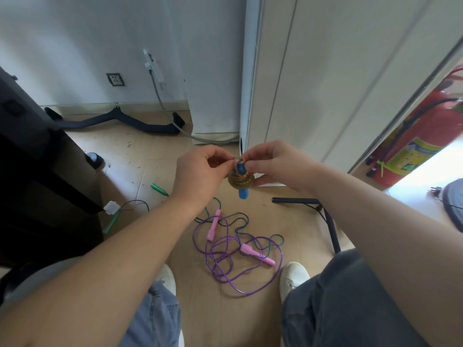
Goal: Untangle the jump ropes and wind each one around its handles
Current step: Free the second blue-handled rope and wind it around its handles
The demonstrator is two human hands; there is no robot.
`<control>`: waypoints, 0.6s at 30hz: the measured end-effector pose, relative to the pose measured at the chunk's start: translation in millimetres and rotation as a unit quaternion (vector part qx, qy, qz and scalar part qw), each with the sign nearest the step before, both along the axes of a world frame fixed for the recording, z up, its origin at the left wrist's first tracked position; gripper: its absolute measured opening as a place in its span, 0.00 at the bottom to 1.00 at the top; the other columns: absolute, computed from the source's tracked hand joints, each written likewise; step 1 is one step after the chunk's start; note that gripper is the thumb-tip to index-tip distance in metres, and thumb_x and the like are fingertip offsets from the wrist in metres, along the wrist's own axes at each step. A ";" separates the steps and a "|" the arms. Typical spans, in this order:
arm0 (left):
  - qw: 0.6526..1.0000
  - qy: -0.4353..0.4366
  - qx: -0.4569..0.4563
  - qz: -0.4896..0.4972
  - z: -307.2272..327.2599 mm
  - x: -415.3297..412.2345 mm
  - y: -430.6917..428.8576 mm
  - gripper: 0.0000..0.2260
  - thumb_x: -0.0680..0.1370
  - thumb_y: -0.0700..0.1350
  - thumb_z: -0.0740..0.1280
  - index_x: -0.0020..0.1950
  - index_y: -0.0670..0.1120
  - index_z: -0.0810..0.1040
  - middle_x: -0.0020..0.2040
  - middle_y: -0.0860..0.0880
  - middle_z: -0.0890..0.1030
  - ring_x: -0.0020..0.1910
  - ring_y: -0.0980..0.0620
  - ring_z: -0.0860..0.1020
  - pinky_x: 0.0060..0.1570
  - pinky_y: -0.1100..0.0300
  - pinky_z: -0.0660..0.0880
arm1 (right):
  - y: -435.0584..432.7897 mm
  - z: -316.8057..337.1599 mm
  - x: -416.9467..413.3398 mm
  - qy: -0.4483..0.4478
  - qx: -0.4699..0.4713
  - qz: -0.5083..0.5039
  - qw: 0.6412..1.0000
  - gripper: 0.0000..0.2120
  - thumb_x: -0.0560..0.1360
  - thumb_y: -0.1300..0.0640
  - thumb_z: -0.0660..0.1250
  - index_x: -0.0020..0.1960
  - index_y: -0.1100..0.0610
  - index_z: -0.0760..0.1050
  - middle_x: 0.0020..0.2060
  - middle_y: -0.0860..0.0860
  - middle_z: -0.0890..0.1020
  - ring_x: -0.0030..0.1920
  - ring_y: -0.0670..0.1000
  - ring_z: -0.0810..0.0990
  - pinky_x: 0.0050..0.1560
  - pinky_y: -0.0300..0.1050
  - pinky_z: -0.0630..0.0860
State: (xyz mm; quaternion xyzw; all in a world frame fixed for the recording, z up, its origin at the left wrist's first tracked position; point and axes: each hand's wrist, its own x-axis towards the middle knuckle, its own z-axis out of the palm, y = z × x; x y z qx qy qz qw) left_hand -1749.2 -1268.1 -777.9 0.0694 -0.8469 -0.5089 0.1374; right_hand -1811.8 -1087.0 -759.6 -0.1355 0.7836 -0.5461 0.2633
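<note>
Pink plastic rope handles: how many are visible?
2. One pink plastic handle lies at the far edge of the purple rope tangle; the other handle lies nearer the white shoes.

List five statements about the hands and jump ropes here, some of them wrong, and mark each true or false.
1. Both hands hold the blue handles. True: the left hand and right hand grip the blue handles in the air.
2. The purple rope is wound around its pink handles. False: the purple rope lies in loose loops on the floor, with the pink handles among them.
3. A yellowish rope is coiled around the blue handles. True: the yellowish rope wraps their middle.
4. The fire extinguisher stands at the left edge. False: the fire extinguisher is at the right.
5. A green handle lies on the floor. True: the green handle is left of the left hand.
</note>
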 end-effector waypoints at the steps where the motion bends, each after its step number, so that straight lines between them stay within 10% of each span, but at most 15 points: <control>1: 1.000 -0.002 0.004 -0.002 -0.1 0.2 -0.2 0.04 0.73 0.44 0.76 0.48 0.50 0.86 0.41 0.55 0.85 0.43 0.58 0.84 0.48 0.54 0.83 | -0.1 0.5 1.1 0.001 -0.001 0.007 1.000 0.06 0.76 0.63 0.72 0.52 0.56 0.83 0.47 0.54 0.87 0.49 0.52 0.86 0.53 0.51 0.83; 18: 0.995 0.013 0.087 -0.040 2.2 -0.5 3.8 0.08 0.77 0.41 0.73 0.53 0.52 0.85 0.47 0.55 0.86 0.49 0.60 0.84 0.51 0.64 0.80 | -5.9 0.5 3.1 -0.019 -0.068 -0.093 0.993 0.12 0.74 0.67 0.73 0.53 0.54 0.83 0.44 0.53 0.86 0.49 0.53 0.86 0.54 0.50 0.83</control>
